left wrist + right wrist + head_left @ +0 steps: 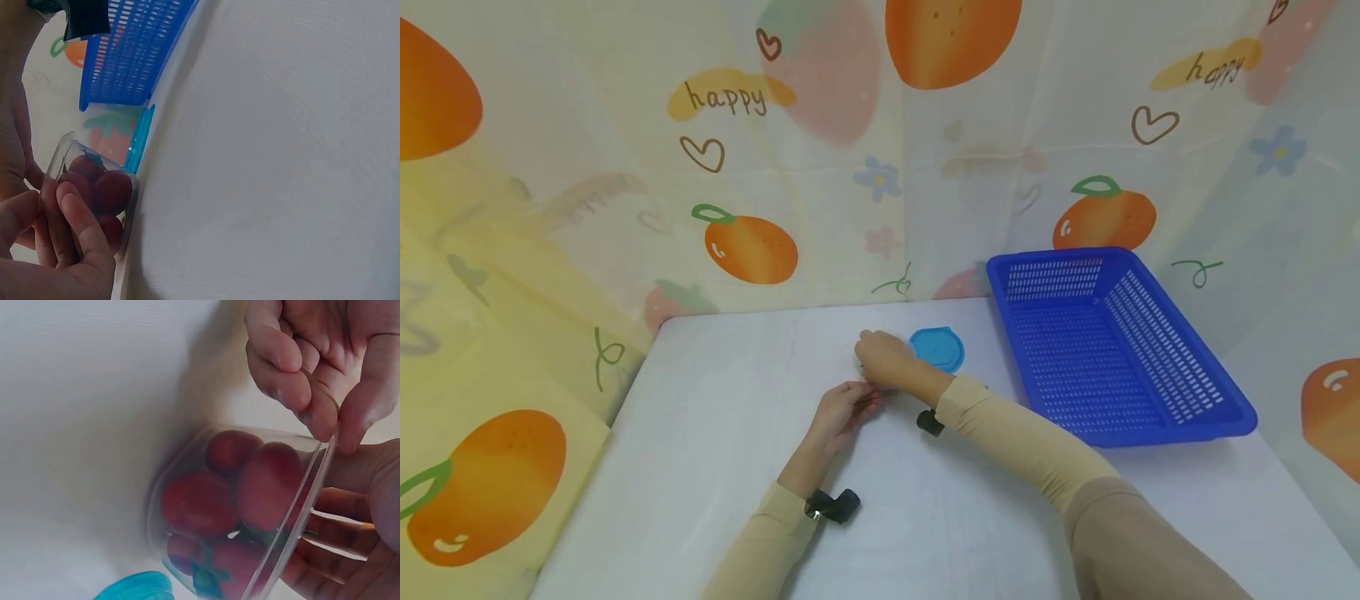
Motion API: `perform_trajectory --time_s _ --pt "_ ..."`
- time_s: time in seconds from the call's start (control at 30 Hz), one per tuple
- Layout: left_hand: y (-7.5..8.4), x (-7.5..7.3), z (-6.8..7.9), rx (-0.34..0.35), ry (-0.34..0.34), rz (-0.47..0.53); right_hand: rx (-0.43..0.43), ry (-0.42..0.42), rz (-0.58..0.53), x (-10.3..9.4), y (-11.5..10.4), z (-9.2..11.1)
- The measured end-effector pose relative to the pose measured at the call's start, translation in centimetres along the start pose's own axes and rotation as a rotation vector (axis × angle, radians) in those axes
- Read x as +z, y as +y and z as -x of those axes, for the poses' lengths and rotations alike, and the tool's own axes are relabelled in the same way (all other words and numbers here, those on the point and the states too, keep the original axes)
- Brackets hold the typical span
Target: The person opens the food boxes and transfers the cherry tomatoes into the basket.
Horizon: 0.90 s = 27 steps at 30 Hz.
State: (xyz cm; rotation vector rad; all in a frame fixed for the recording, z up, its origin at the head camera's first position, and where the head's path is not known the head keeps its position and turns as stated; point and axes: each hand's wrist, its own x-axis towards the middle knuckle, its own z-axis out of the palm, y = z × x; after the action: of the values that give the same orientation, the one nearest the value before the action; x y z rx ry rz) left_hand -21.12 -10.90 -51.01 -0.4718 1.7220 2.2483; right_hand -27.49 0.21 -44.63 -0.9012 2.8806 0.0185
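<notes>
A clear plastic tub (294, 540) with several red cherry tomatoes (200, 503), some with green leafy tops, is tipped on its side in the right wrist view. My left hand (838, 417) pinches the tub's rim between thumb and fingers. Over the tub's mouth reaches my right hand (891, 360), its fingers (337, 503) fairly straight beside the rim and partly behind it. From the head view the hands hide nearly all of the tub. A round blue lid (937, 350) lies flat on the table just behind the right wrist.
A large blue slotted basket (1150, 437) stands at the right side of the white-covered table (700, 433). Behind the table hangs a cloth (827, 183) printed with fruit. Each wrist wears a small black camera (842, 506).
</notes>
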Motion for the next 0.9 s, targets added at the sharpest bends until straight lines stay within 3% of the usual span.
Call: perform_trajectory --time_s 0.27,0.6,0.9 --pt "0.2 0.1 0.0 -0.001 -0.014 0.012 0.008 -0.02 -0.069 0.0 0.4 -0.1" --pt "0.1 -0.1 0.3 -0.001 -0.027 0.016 0.018 0.016 -0.15 -0.9 1.6 0.4" --pt "0.2 0.1 0.3 -0.021 -0.013 0.008 -0.001 0.092 -0.194 -3.1 3.2 1.6"
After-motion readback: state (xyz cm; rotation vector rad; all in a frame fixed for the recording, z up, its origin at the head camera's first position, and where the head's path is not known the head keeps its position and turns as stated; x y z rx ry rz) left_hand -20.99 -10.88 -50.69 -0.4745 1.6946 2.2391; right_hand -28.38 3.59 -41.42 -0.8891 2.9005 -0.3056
